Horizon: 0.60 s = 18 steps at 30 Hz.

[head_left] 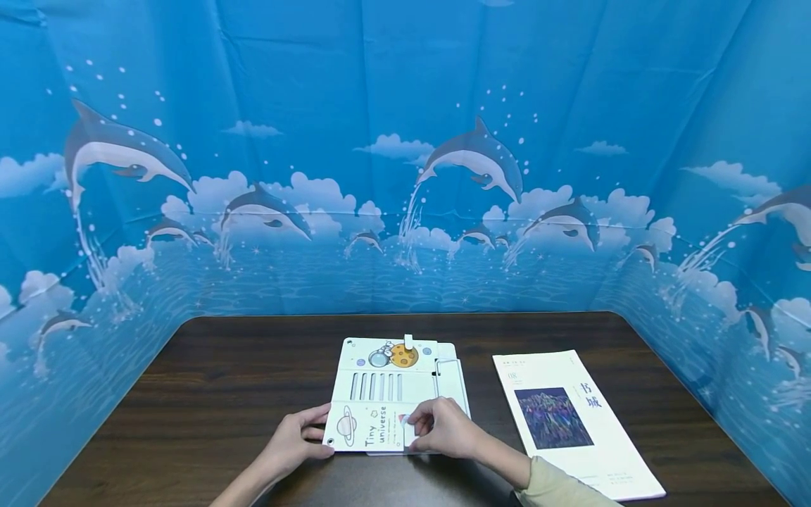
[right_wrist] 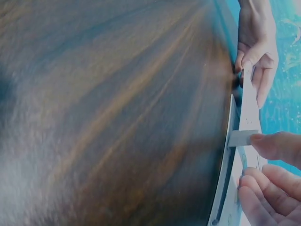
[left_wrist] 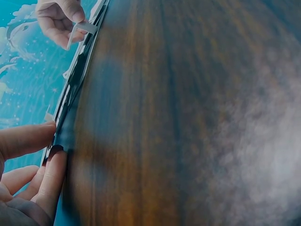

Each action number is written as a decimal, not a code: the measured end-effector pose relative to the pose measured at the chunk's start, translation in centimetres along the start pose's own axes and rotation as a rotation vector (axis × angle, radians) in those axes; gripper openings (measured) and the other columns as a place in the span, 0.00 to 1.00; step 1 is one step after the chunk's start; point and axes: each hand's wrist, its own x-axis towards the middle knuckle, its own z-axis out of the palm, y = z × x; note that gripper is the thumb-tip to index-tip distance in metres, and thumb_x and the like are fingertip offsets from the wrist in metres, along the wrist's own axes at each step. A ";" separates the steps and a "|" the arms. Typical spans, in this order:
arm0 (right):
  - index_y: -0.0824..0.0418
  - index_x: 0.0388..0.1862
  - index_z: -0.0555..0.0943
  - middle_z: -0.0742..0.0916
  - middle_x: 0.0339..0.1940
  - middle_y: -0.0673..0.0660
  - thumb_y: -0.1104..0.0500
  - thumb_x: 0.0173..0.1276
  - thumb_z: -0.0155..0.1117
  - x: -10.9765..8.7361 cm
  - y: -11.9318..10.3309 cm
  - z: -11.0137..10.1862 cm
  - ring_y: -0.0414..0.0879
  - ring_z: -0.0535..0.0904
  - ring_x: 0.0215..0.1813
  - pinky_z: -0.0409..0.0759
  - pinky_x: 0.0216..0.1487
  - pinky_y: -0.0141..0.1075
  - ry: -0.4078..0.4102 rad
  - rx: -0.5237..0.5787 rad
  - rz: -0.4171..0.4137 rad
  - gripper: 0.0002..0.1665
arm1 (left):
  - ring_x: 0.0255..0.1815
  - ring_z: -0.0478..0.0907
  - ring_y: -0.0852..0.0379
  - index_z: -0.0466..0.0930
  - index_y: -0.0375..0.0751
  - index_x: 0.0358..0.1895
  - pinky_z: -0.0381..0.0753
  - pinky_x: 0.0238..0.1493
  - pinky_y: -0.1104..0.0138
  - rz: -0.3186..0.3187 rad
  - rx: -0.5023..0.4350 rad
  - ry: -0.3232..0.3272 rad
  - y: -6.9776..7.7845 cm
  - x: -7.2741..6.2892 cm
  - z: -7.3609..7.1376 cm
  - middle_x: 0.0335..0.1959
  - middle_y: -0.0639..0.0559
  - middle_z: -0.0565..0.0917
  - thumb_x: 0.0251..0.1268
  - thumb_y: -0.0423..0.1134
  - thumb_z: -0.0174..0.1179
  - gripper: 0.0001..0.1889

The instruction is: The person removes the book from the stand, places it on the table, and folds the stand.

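A white folding book stand [head_left: 374,365], printed with planets and the words "Tiny universe", lies on the dark table. My left hand [head_left: 294,440] grips its near left corner, thumb at the near edge and fingers along the left side. At the near right part of the panel, my right hand [head_left: 446,429] pinches a small white page clip [right_wrist: 242,138]. In the right wrist view the thumb presses on this clip, which reaches over the stand's near edge. Another clip [head_left: 408,342] sticks up at the far edge. A wire bracket [head_left: 448,361] shows at the right side.
A white magazine [head_left: 538,373] with a dark picture on its cover lies to the right of the stand. The wood-grain table [head_left: 222,373] ends at a blue dolphin-print curtain [head_left: 329,274] on the back and both sides.
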 end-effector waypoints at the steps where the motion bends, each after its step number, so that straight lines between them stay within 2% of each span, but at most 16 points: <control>1: 0.69 0.30 0.81 0.82 0.20 0.51 0.69 0.41 0.72 0.0 0.0 0.0 0.30 0.73 0.23 0.75 0.26 0.24 -0.002 0.005 0.007 0.13 | 0.37 0.80 0.46 0.59 0.14 0.58 0.80 0.32 0.66 0.001 -0.001 -0.001 0.0 0.0 0.0 0.46 0.28 0.75 0.36 0.19 0.66 0.39; 7: 0.67 0.30 0.79 0.80 0.21 0.50 0.66 0.44 0.72 0.3 0.0 -0.5 0.31 0.73 0.24 0.74 0.27 0.24 -0.045 -0.009 0.011 0.14 | 0.37 0.80 0.47 0.59 0.14 0.58 0.80 0.32 0.67 0.016 -0.005 -0.019 0.0 0.0 0.0 0.46 0.28 0.75 0.36 0.19 0.66 0.39; 11: 0.68 0.35 0.80 0.80 0.24 0.49 0.60 0.50 0.70 1.8 0.5 -1.9 0.35 0.74 0.27 0.74 0.30 0.26 -0.050 -0.079 0.009 0.16 | 0.36 0.80 0.47 0.59 0.13 0.57 0.80 0.31 0.68 0.022 -0.002 -0.022 0.1 0.0 0.0 0.46 0.28 0.75 0.36 0.19 0.66 0.39; 18: 0.71 0.43 0.80 0.84 0.36 0.58 0.63 0.54 0.66 6.4 3.3 -5.1 0.44 0.78 0.37 0.77 0.37 0.32 0.076 -0.187 0.033 0.17 | 0.36 0.80 0.46 0.58 0.13 0.57 0.80 0.31 0.68 0.041 0.005 -0.029 0.3 -0.2 -0.2 0.45 0.28 0.75 0.36 0.18 0.66 0.39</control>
